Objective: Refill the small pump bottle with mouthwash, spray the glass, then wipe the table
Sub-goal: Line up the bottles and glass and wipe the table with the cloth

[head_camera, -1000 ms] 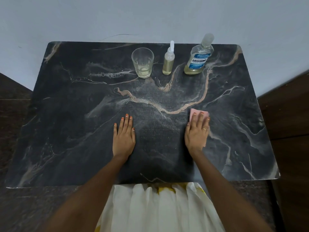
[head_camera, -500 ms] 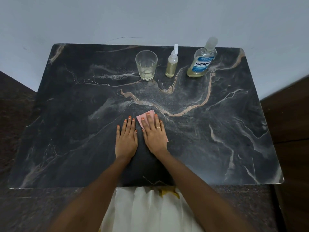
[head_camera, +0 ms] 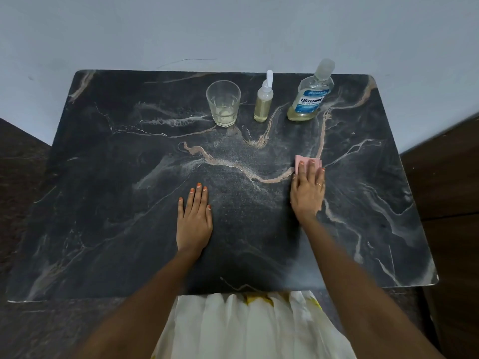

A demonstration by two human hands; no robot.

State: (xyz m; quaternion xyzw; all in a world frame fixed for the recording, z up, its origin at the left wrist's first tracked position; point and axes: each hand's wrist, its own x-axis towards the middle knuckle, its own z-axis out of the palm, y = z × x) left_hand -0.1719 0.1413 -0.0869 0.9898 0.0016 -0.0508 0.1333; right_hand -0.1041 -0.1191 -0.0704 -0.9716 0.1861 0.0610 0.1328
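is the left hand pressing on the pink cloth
No, the pink cloth lies under the flat fingers of the right hand, while the left hand rests flat on the marble table apart from it.

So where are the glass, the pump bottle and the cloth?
glass (head_camera: pixel 223 106): head view, its side wall.
pump bottle (head_camera: pixel 263 107): head view, its body.
cloth (head_camera: pixel 300 159): head view, its bare top corner.

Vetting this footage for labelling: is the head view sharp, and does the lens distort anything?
Head view: the label on the mouthwash bottle reads sharply; the right hand on the pink cloth looks slightly soft-edged; the bottle leans outward and the table edges splay, wide-angle distortion; lighting dim and even, no harsh glare.
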